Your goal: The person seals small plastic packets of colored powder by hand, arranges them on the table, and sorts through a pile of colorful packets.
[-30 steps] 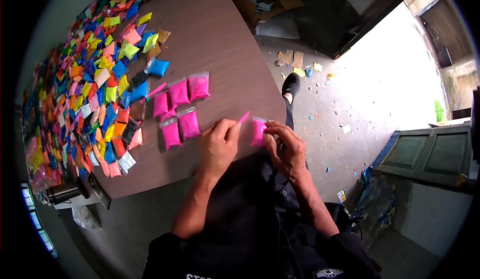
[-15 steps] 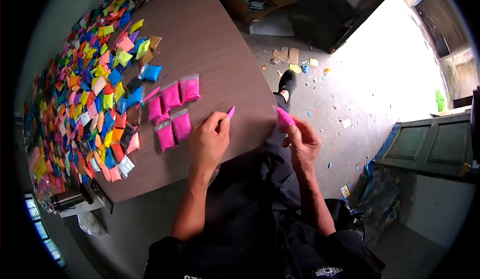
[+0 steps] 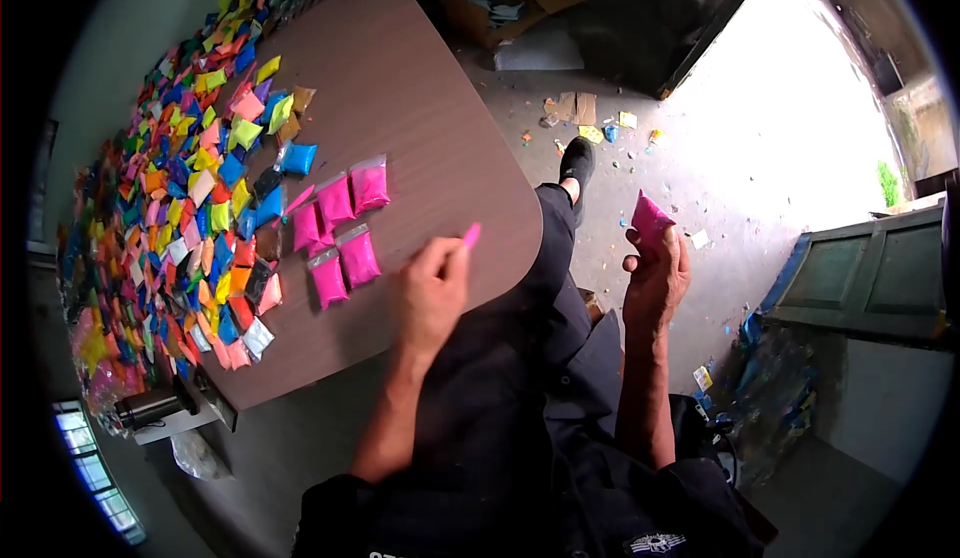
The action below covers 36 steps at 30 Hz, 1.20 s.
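Note:
My left hand [image 3: 435, 293], slightly blurred, is closed over the table near its front edge, with a small pink tool [image 3: 472, 235] pinched at its fingertips. Off the table's right side, my right hand [image 3: 657, 276] grips a pink packet [image 3: 652, 218], raised above the floor. Several pink packets [image 3: 358, 255] lie together on the brown table [image 3: 430, 128] to the left of my left hand. Beside them rests another thin pink piece [image 3: 299, 200]. Blue packets [image 3: 298, 158] lie just behind.
A large heap of small coloured packets [image 3: 190, 208] covers the table's left side. A dark cylinder [image 3: 150, 408] stands at the lower left. Behind the table is an open cardboard box [image 3: 500, 8]. Scraps litter the floor [image 3: 640, 168] near a green door [image 3: 860, 278].
My right hand has lifted the pink packet off the table and carried it right, past the table's edge. My left hand stays over the table with the pink tool, and the view has shifted slightly.

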{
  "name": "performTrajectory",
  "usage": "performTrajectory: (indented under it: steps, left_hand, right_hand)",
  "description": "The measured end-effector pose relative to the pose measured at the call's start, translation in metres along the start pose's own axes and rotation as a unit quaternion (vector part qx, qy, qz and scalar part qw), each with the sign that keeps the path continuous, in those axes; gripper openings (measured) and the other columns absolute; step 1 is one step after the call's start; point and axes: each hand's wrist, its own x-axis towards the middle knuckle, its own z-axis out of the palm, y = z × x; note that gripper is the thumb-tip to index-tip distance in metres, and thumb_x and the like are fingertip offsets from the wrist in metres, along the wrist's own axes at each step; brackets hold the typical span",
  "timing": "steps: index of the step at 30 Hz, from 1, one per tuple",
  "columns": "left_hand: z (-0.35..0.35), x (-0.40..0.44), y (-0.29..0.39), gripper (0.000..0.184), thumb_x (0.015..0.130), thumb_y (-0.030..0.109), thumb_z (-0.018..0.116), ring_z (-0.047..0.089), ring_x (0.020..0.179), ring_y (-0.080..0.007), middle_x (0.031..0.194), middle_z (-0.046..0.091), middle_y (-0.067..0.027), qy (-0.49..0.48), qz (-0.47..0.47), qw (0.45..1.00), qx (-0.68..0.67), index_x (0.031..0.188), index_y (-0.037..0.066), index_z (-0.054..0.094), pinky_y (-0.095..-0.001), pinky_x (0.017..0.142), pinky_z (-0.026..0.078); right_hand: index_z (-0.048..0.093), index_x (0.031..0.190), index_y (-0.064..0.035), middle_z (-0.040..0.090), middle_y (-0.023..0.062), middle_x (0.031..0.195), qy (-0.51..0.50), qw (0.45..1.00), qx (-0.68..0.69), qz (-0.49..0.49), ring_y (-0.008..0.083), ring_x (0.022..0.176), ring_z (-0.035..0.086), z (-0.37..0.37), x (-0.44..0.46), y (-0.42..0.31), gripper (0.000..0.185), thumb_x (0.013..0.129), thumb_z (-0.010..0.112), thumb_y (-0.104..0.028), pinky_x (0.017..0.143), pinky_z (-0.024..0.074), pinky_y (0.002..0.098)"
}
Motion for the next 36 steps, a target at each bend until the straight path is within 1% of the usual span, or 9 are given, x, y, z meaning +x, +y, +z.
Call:
performTrajectory:
  steps: [1,3,10,16,21,26,28,32,36]
  left_hand:
    - [-0.005,0.000,-0.006,0.009,0.097,0.011,0.068,0.056,0.059,-0.0082,0.064,0.060,-0.0105,0.000,0.000,1.000,0.004,0.095,0.003,0.070,-0.0321,0.053,0.045]
    - [-0.013,-0.003,-0.012,0.010,0.095,0.016,0.068,0.067,0.065,-0.0364,0.073,0.067,-0.0163,0.022,-0.005,0.998,0.066,0.090,0.008,0.067,-0.0441,0.055,0.050]
    - [0.042,-0.037,0.054,0.003,0.091,0.010,0.071,0.069,0.073,-0.0379,0.080,0.069,-0.0157,-0.154,0.135,0.978,-0.040,0.090,0.007,0.069,-0.0449,0.059,0.052]
    - [0.003,-0.009,0.004,0.006,0.095,0.013,0.071,0.068,0.057,-0.0245,0.067,0.066,-0.0128,0.031,0.072,0.993,0.086,0.094,0.007,0.071,-0.0383,0.053,0.049]
    - [0.024,-0.026,0.013,0.010,0.093,0.014,0.068,0.065,0.068,-0.0420,0.074,0.067,-0.0159,-0.078,0.151,0.982,0.085,0.085,0.008,0.064,-0.0496,0.057,0.051]
    - [-0.005,-0.037,0.017,0.003,0.091,0.008,0.071,0.070,0.067,-0.0341,0.077,0.068,-0.0166,-0.001,0.085,0.996,0.003,0.090,0.008,0.069,-0.0407,0.057,0.052]
    - [-0.030,-0.044,0.000,0.005,0.095,0.007,0.072,0.063,0.067,-0.0088,0.079,0.071,-0.0059,0.030,0.020,0.999,-0.033,0.098,0.003,0.072,-0.0276,0.061,0.051]
    - [-0.077,-0.044,-0.028,0.007,0.095,0.005,0.071,0.057,0.067,-0.0053,0.077,0.067,0.0002,0.138,0.030,0.987,-0.071,0.099,0.000,0.071,-0.0237,0.061,0.047]
    - [-0.102,-0.048,-0.057,0.011,0.096,0.008,0.072,0.061,0.072,-0.0069,0.082,0.070,-0.0033,0.191,-0.017,0.981,-0.029,0.101,-0.001,0.072,-0.0255,0.065,0.051]
  right_hand:
    - [0.065,0.120,0.0034,0.071,0.0153,0.107,0.000,1.000,0.003,0.003,0.0230,0.088,0.072,0.001,-0.001,0.003,0.034,0.104,0.061,-0.026,0.055,0.0485,0.0259]
    - [0.064,0.120,0.0039,0.071,0.0153,0.107,-0.005,1.000,0.014,0.014,0.0231,0.088,0.072,0.004,-0.003,0.008,0.034,0.104,0.061,-0.026,0.055,0.0485,0.0262]
    - [0.064,0.121,0.0043,0.071,0.0151,0.108,-0.029,0.999,0.017,0.016,0.0233,0.088,0.072,0.013,-0.007,0.008,0.035,0.103,0.063,-0.026,0.054,0.0491,0.0264]
    - [0.061,0.127,0.0028,0.071,0.0151,0.110,-0.041,0.999,0.018,0.012,0.0241,0.093,0.072,0.004,-0.008,0.006,0.034,0.103,0.063,-0.022,0.059,0.0510,0.0265]
    - [0.063,0.126,0.0023,0.071,0.0133,0.111,-0.081,0.995,-0.052,0.017,0.0198,0.095,0.070,0.034,-0.030,0.006,0.031,0.102,0.064,-0.018,0.063,0.0528,0.0271]
    - [0.066,0.124,0.0025,0.064,0.0122,0.130,-0.273,0.945,-0.151,-0.095,0.0193,0.110,0.066,0.049,-0.042,0.013,0.033,0.092,0.071,0.004,0.089,0.0563,0.0321]
    - [0.067,0.120,0.0021,0.063,0.0150,0.132,-0.341,0.901,-0.234,-0.131,0.0231,0.112,0.067,0.065,-0.051,0.009,0.033,0.088,0.073,0.004,0.090,0.0563,0.0331]
    - [0.068,0.112,-0.0040,0.064,0.0149,0.127,-0.447,0.797,-0.325,-0.241,0.0354,0.109,0.067,0.106,-0.067,0.023,0.032,0.081,0.077,-0.001,0.089,0.0567,0.0406]
    - [0.067,0.109,-0.0054,0.064,0.0102,0.127,-0.505,0.675,-0.401,-0.359,0.0312,0.108,0.066,0.142,-0.073,0.045,0.029,0.083,0.076,-0.013,0.094,0.0516,0.0432]
